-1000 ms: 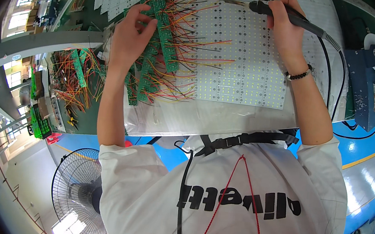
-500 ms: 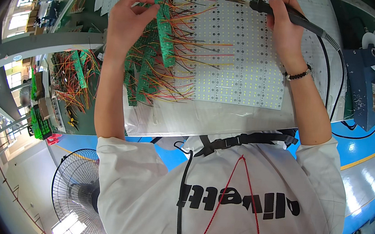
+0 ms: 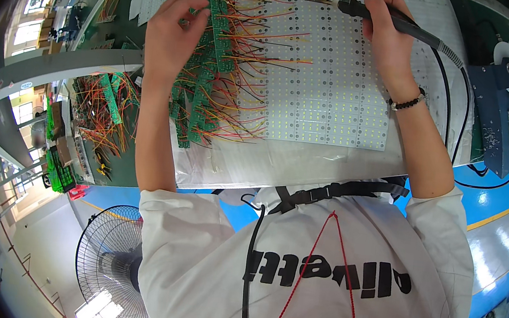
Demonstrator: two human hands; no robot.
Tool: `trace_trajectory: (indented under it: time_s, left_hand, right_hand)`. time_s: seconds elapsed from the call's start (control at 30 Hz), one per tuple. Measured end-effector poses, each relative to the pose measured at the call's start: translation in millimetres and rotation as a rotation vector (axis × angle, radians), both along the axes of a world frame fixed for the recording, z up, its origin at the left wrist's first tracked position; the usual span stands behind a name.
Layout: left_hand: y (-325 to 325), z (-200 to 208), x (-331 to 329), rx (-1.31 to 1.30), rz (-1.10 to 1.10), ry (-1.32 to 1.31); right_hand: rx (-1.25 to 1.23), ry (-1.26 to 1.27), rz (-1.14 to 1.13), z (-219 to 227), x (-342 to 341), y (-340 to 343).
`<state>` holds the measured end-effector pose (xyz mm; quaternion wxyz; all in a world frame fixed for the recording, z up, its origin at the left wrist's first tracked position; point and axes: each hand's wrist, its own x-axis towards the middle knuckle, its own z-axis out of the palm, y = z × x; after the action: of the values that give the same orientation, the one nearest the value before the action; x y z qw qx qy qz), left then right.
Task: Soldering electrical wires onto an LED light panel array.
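Left hand (image 3: pixel 171 36) pinching green circuit boards (image 3: pixel 206 59), right hand (image 3: pixel 390 39) gripping soldering iron (image 3: pixel 383 18) over white LED panel (image 3: pixel 325 85), wires (image 3: pixel 261 40) between.

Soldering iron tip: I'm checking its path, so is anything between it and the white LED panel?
Nothing visible blocks it. The soldering iron in the right hand points left over the white LED panel; the wires lie lower left.

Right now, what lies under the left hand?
Under the left hand lie small green circuit boards with red and orange wires on the bench. The boards directly beneath the palm are covered.
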<state>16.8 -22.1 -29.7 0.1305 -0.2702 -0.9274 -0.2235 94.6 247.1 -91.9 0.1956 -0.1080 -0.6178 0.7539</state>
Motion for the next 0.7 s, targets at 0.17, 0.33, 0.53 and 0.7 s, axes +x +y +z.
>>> trace_trajectory:
  time_s: [0.17, 0.33, 0.53, 0.7]
  left_hand:
    - [6.7, -9.8, 7.8, -0.086, -0.106, 0.039]
    - [7.0, -23.0, -4.0, -0.213, -0.239, 0.263]
    - [12.3, -24.8, -5.7, -0.241, -0.218, 0.319]
    - [15.0, -28.4, -8.2, -0.239, -0.192, 0.272]
  right_hand:
    - [0.023, -0.008, 0.010, 0.4, -1.0, -0.3]
    - [-0.010, -0.047, -0.004, 3.0, -1.6, -2.8]
    - [0.021, -0.046, 0.002, 5.1, 0.0, -0.9]
    - [0.034, -0.032, 0.003, 0.8, -0.7, 0.2]
